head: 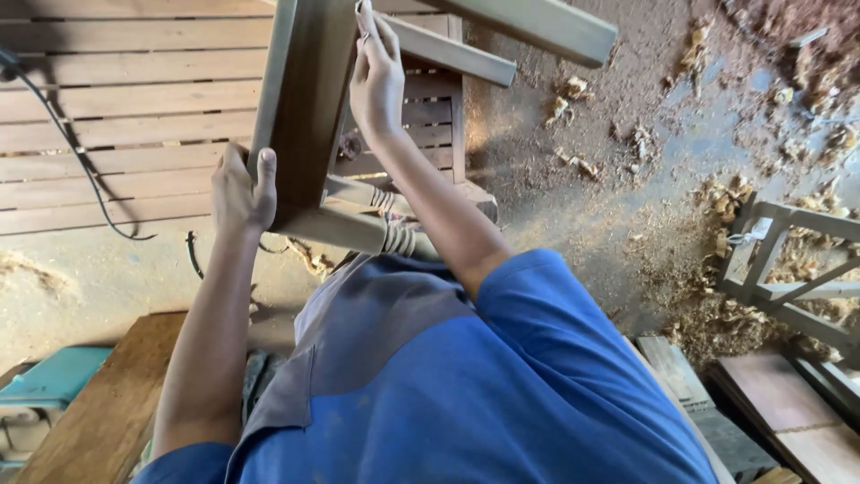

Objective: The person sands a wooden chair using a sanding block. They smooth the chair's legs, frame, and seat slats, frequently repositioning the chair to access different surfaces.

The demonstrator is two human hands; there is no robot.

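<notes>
A grey-green wooden chair frame [309, 99] is held tipped up over the slatted wooden surface [116, 108]. Its lower edge is gripped by the left hand [242, 193], seemingly as support; the right hand [376, 76] is laid flat, fingers together, on the inner face. Open sawdust-strewn floor [573, 206] lies rightward.

Two hands steady a grey-brown wooden chair frame over a sawdust-strewn floor.

The left hand [240, 193] grips the near lower edge of the wooden chair frame [305, 108], thumb up its side; the right hand [376, 76] lies flat against the frame's far right face. Turned legs [381, 220] jut toward the blue shirt [502, 385]. A slatted wooden panel [116, 116] lies far left, a black cable [81, 161] across it. Wood shavings [717, 269] litter the floor [555, 206] at right.
</notes>
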